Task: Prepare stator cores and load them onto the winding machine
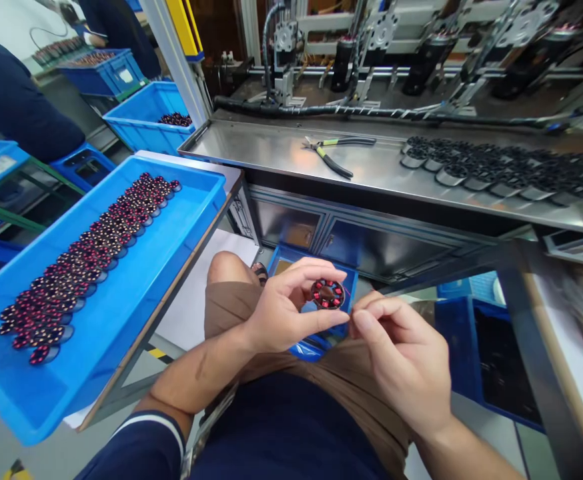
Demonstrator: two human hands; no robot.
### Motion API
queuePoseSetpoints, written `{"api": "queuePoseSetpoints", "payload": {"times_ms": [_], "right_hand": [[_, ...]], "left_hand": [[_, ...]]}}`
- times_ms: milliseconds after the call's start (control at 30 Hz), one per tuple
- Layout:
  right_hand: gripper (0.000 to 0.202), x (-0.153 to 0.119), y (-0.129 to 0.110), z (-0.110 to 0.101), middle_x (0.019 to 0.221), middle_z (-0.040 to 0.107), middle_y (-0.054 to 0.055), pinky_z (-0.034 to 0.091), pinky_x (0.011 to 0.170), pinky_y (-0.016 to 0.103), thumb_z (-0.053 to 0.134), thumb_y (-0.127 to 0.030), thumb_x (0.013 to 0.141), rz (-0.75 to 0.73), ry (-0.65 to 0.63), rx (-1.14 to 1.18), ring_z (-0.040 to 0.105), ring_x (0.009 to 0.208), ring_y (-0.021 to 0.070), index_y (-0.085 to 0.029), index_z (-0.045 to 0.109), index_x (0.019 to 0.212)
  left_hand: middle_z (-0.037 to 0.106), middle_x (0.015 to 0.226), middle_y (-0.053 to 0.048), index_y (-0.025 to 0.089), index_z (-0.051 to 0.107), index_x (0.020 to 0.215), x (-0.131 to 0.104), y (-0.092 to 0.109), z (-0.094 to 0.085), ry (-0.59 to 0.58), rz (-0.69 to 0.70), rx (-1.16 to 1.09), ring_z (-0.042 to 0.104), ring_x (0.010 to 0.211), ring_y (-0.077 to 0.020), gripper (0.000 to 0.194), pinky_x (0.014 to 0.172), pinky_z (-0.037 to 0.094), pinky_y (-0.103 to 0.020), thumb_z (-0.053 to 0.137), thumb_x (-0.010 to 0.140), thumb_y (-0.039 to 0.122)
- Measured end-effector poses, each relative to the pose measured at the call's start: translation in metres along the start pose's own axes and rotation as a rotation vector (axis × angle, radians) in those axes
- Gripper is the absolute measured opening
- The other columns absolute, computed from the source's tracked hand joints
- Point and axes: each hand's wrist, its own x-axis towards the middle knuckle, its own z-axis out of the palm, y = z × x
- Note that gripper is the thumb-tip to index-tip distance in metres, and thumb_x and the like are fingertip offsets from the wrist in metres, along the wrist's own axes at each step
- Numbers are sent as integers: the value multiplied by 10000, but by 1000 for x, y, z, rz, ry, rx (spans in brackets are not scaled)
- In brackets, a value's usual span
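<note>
Wound stator ring (327, 294) pinched by left hand (284, 310) fingertips, near centre. Right hand (401, 357) closed, fingertips touching ring's right edge. Blue tray (136, 293) of rings left.

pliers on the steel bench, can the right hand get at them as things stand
Probably not at once: the right hand pinches at the wound ring with the left hand, and the pliers lie far across the steel bench.

The person wore a dark navy short-sleeved shirt (281, 433). The left sleeve (141, 447) ended in a cuff with a narrow white stripe round its edge. Brown shorts (331, 380) covered the thighs and left one knee (226, 267) bare. Both forearms were bare. The hands, left (281, 310) and right (401, 353), carried no gloves, rings or watch.
</note>
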Motion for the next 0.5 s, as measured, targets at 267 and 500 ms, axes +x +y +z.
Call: {"api": "queuePoseSetpoints", "payload": {"times_ms": [267, 500], "right_hand": [[137, 3, 6, 3, 935, 594, 17, 524, 789, 218, 748, -276, 909, -62, -33, 150, 591, 886, 133, -233, 631, 967], [199, -1, 13, 13, 886, 566, 18, 497, 762, 252, 549, -304, 1042, 58, -2, 264, 556, 825, 133, -215, 577, 867]], "left_hand": [[766, 1127, -114, 175, 697, 1162, -4, 11, 1, -6, 339, 368, 743, 1035, -209, 457, 858, 632, -270, 850, 736, 113], [787, 1094, -122, 168, 699, 1160, -7, 14, 2, 9, 396, 486, 767, 987, -203, 472, 859, 645, -272, 873, 722, 140]]}}
